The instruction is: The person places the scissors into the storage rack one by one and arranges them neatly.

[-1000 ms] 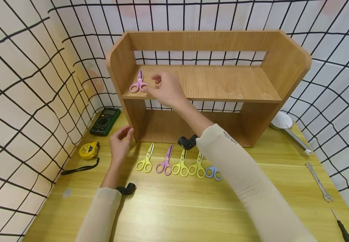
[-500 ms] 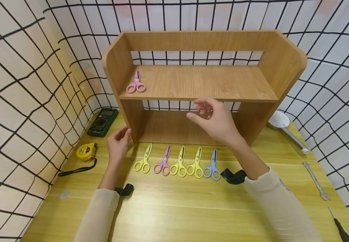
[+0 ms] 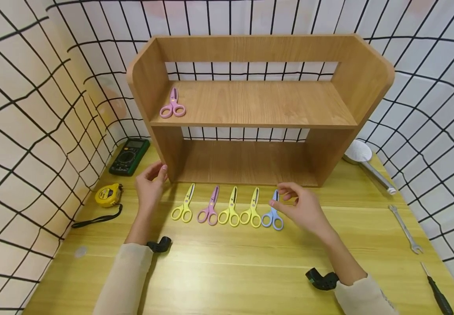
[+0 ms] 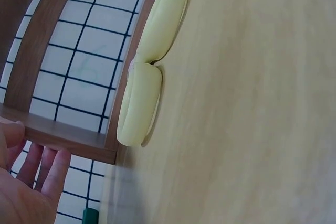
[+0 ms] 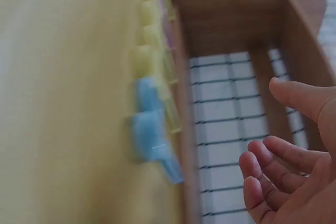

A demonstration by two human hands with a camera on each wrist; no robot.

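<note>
Currently the right hand is hovering over the blue scissors, rightmost of the row on the table, thumb and fingers spread, holding nothing. The left hand is touching the shelf with loosely extended fingers. Good handling is probably calling for a pinch near the pivot, clearing the adjacent yellow scissors.

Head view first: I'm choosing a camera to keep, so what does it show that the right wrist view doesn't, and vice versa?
Only the head view: the pink scissors on the upper board, the tape measure, the wrench and the screwdriver.

Only the right wrist view: the palm side of the right hand, which holds nothing.

Both: the wooden shelf, the blue scissors, yellow scissors and the wall grid, though the scissors are blurred in the wrist view.
</note>
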